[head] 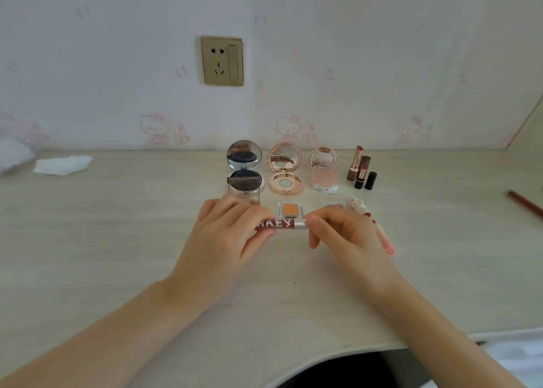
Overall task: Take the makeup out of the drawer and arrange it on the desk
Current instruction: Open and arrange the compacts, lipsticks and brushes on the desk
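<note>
Both hands hold a dark red lip gloss tube (282, 224) with white letters, level above the desk (117, 240). My left hand (223, 235) grips its red end. My right hand (349, 237) pinches its silver cap end. Behind stand three open compacts: a silver one (244, 164), a rose-gold one (285, 168) and a pale pink one (323, 170). Right of them stand opened lipsticks (360, 167) with their caps. A small orange eyeshadow pan (291, 210) lies just behind the tube. A pink item with a bunny top (357, 205) lies partly hidden behind my right hand.
A white tissue (61, 164) lies at the far left of the desk. A reddish pencil (526, 204) rests at the right edge. A gold wall socket (221, 61) is on the wall above. The desk's curved front edge (293, 367) is near me.
</note>
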Tool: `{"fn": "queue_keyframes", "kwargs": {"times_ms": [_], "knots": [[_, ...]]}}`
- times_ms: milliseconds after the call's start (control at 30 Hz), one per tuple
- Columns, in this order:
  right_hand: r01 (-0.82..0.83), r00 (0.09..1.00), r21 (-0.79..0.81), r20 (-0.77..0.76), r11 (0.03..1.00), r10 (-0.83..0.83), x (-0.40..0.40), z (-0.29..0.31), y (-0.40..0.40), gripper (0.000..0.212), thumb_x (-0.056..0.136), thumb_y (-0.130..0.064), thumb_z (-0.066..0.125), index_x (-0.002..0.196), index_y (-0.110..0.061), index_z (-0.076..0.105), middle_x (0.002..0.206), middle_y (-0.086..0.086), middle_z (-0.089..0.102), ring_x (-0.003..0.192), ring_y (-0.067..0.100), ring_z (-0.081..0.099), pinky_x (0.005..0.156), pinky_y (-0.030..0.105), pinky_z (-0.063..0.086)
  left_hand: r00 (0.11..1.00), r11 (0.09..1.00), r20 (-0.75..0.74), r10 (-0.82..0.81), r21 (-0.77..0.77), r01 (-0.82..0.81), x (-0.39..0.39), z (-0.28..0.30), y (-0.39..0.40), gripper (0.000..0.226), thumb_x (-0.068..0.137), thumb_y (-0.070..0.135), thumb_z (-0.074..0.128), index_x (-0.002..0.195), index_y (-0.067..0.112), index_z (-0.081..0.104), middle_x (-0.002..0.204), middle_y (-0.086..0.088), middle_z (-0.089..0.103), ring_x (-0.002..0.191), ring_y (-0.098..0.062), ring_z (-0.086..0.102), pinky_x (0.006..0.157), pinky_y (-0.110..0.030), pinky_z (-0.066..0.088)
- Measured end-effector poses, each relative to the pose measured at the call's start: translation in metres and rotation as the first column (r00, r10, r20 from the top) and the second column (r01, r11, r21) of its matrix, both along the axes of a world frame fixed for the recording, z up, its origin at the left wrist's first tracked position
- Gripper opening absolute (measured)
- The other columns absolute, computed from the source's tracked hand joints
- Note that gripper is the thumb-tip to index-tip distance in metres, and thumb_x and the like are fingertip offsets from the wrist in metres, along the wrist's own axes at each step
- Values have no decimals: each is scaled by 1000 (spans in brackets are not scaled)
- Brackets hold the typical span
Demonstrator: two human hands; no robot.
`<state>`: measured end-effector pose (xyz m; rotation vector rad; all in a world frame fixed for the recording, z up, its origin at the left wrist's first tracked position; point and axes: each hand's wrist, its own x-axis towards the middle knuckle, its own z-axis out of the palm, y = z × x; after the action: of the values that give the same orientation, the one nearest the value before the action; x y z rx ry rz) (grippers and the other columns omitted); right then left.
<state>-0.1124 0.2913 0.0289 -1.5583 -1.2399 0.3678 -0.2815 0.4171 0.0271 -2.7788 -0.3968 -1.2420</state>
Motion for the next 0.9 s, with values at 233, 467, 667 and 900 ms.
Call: {"fn": "queue_keyframes", "kwargs": {"times_ms": [233, 467, 667, 900], "knots": [[20, 994, 41, 102, 999, -24, -3, -1, -7, 43, 97, -38, 40, 63, -20, 60, 60, -6, 59, 57, -3, 50, 60, 4, 34, 999, 994, 28, -33, 107, 30, -1, 1, -1, 29, 98, 31, 55, 95, 7, 71, 82, 0, 66, 73, -23, 55, 73, -34, 43], [53, 972, 65, 225, 997, -66, -2, -4, -7, 27, 94, -36, 44, 71, -27, 57, 61, -10, 50, 61, 0, 47, 58, 8, 33, 982, 966, -11, -187, -184, 182, -2, 2, -1, 34, 95, 35, 50, 98, 8, 72, 79, 5, 66, 72, -16, 55, 70, -28, 44], [-83, 986, 46, 149, 995, 76, -1, -3, -11, 24, 90, -25, 55, 112, -35, 56, 90, -9, 60, 91, 7, 53, 80, 13, 39, 979, 862, 61, -193, -467, 199, -3, 1, 4, 23, 92, 38, 57, 98, 21, 71, 69, 26, 47, 68, 4, 47, 65, -9, 33], [56, 986, 16, 157, 998, -58, -3, -5, -5, 50, 93, -45, 39, 61, -13, 60, 58, -17, 58, 60, -5, 54, 61, 5, 35, 988, 980, -31, -152, -137, 147, -3, -1, 3, 32, 94, 36, 51, 99, 12, 72, 82, 9, 66, 79, -13, 50, 78, -23, 38]]}}
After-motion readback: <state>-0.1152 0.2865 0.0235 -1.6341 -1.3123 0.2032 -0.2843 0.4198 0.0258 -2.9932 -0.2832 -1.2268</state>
